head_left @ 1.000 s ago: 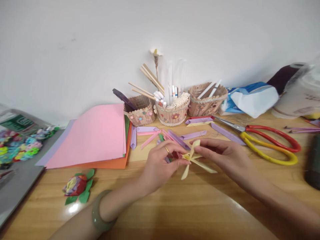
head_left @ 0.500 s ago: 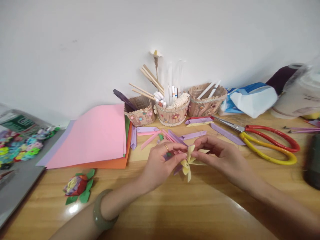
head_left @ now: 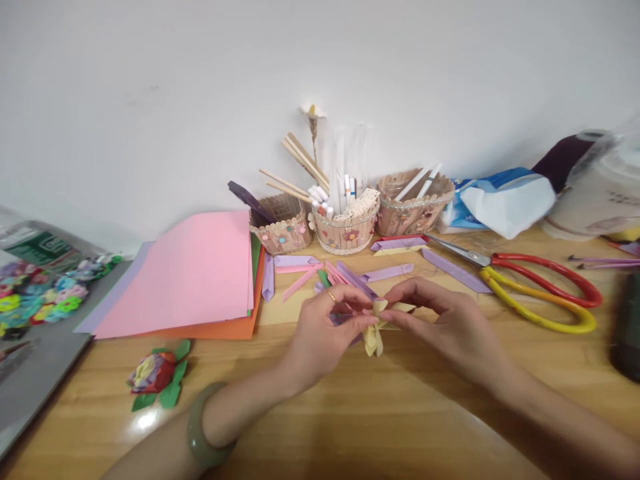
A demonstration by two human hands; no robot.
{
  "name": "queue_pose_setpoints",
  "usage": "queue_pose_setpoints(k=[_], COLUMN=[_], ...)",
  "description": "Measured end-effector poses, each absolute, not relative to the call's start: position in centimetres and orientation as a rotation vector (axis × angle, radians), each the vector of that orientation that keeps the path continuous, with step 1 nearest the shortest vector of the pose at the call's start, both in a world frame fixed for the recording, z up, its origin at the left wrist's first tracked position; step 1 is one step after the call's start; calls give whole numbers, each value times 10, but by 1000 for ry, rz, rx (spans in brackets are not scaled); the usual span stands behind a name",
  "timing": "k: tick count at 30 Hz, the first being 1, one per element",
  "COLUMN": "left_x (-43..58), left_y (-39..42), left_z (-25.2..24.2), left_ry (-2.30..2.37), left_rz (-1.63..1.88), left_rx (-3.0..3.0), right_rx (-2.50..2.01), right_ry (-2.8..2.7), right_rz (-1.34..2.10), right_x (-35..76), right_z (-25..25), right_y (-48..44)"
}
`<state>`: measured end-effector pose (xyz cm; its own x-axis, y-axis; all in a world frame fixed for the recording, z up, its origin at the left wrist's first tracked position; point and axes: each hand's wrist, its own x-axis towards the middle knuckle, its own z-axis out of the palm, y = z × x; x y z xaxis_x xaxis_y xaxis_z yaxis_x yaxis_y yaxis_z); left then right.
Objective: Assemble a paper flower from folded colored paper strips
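Head view: left hand [head_left: 323,339] and right hand [head_left: 450,327], nearly closed, pinch folded yellow paper [head_left: 372,340]; scissors [head_left: 485,259] lie rightward.

I have room across the near table [head_left: 330,433]; baskets [head_left: 347,233] block the back, paper [head_left: 185,273] the back left, scissors [head_left: 495,259] the right hand's [head_left: 450,327] outer side.

Left hand [head_left: 320,337]: slim, gold-coloured ring [head_left: 331,295], a narrow, plain-looking band. Left forearm [head_left: 253,400]: broad, rounded bangle [head_left: 197,427], muted greyish green, its surface smooth and softly glossy. Right hand [head_left: 453,330] and right forearm [head_left: 545,407]: bare.
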<state>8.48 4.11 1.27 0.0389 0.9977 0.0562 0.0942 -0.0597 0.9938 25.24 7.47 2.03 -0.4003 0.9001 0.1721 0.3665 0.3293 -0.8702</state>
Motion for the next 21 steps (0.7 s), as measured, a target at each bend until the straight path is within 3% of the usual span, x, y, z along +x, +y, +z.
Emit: queue_pose_setpoints(k=[21], left_x=[83], left_y=[39], left_z=[11], left_ry=[1148], left_rz=[1216], left_rx=[1467], right_rx=[-1045], right_ry=[-1958], right_rz=[1142], right_x=[254], right_z=[26], right_y=[76])
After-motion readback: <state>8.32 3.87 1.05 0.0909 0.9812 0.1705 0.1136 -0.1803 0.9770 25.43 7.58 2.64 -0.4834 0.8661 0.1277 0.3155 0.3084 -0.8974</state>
